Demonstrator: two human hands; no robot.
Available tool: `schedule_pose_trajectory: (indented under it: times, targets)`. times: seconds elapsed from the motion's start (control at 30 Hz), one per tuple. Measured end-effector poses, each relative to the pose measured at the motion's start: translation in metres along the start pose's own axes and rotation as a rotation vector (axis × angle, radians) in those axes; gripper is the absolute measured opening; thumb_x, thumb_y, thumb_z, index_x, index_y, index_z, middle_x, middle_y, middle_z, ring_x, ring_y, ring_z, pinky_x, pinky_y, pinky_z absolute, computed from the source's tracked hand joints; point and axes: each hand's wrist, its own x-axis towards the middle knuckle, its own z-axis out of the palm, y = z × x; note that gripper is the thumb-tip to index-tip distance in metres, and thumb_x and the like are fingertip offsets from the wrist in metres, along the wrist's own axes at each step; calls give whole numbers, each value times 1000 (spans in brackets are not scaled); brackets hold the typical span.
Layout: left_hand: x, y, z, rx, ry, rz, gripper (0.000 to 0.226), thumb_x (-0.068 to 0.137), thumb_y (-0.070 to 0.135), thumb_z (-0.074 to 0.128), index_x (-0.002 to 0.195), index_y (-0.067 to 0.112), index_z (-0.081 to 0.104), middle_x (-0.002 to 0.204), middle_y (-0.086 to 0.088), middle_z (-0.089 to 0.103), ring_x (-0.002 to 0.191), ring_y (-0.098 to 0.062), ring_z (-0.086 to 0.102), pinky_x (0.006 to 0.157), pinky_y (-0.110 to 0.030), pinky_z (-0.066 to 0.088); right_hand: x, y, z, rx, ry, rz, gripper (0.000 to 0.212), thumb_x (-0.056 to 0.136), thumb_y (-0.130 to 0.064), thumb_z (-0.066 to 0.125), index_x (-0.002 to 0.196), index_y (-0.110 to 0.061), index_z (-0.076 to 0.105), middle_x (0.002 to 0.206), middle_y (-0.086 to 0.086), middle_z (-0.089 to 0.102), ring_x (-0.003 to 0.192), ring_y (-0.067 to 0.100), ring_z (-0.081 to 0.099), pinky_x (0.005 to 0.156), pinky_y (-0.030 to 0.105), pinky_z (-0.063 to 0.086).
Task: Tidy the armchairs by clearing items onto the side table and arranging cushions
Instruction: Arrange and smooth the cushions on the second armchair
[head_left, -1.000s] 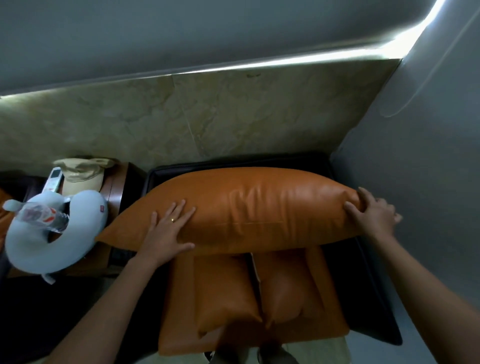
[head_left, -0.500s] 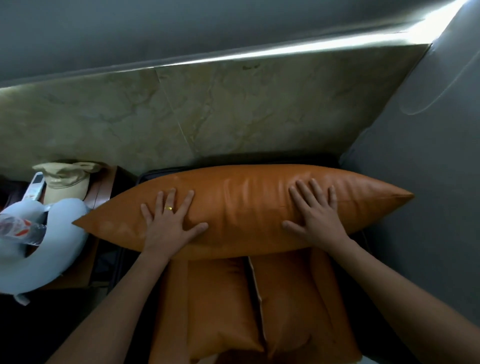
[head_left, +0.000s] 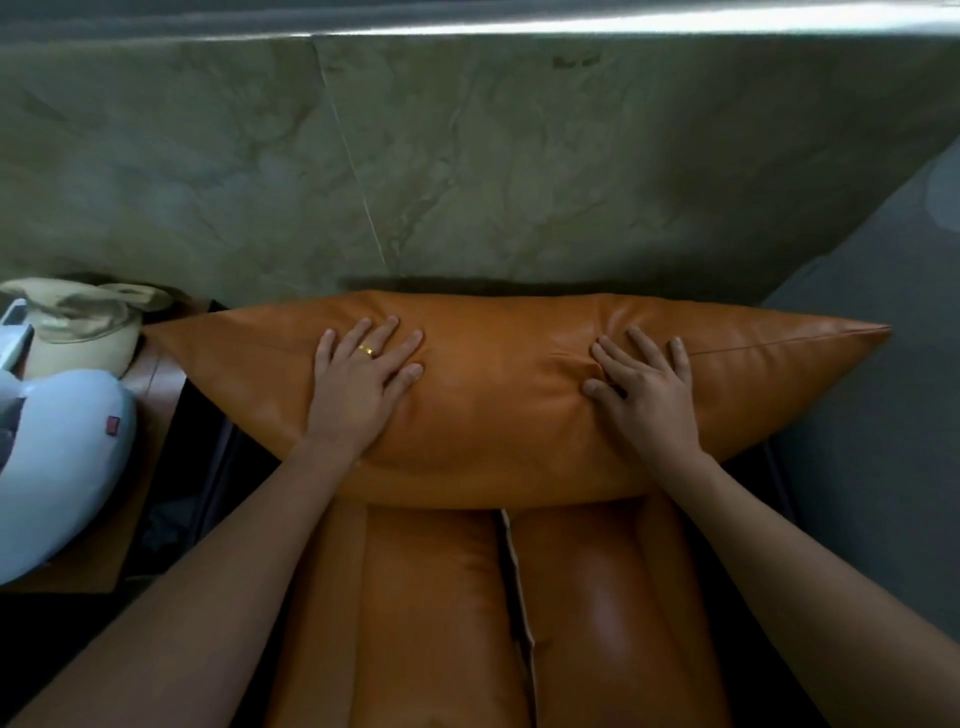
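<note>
A long tan leather cushion (head_left: 509, 395) lies crosswise against the armchair's back, dented beneath spread fingers (head_left: 387, 338). Below the fingers, two matching cushions (head_left: 431, 613) sit side by side on the seat.

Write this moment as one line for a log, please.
step: arranging cushion | left hand: flat on orange cushion | right hand: flat on cushion | side table: holds cleared items

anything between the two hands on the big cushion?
Nothing: the head view shows only bare orange cushion, dimpled, between left hand and right hand.
</note>
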Motion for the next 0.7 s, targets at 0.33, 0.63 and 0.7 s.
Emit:
schedule_pose_trajectory:
  times: [0.33, 0.63, 0.7]
  targets:
    - [-4, 29, -1, 139, 94, 1, 85, 87, 86, 30, 154, 33, 37, 163, -3, 31, 151, -30, 25, 122, -55, 0, 22, -2, 3, 22, 159, 32, 35, 102, -39, 51, 127, -23, 68, 132, -6, 65, 142, 20, 41, 122, 51, 14]
    - [109, 3, 8, 16, 239, -3, 80, 86, 82, 42, 144, 28, 54, 152, -1, 49, 144, -29, 38, 123, -53, 10, 128, 10, 6, 120, 264, -8, 33, 97, -37, 58, 112, -15, 76, 113, 4, 74, 119, 23, 60, 117, 50, 23]
    - [119, -1, 16, 3, 250, -12, 77, 87, 80, 45, 142, 28, 56, 148, -1, 53, 141, -28, 41, 123, -52, 11, 141, 14, 13, 174, 248, -8, 33, 95, -38, 59, 112, -16, 76, 114, 3, 74, 117, 21, 60, 117, 48, 22]
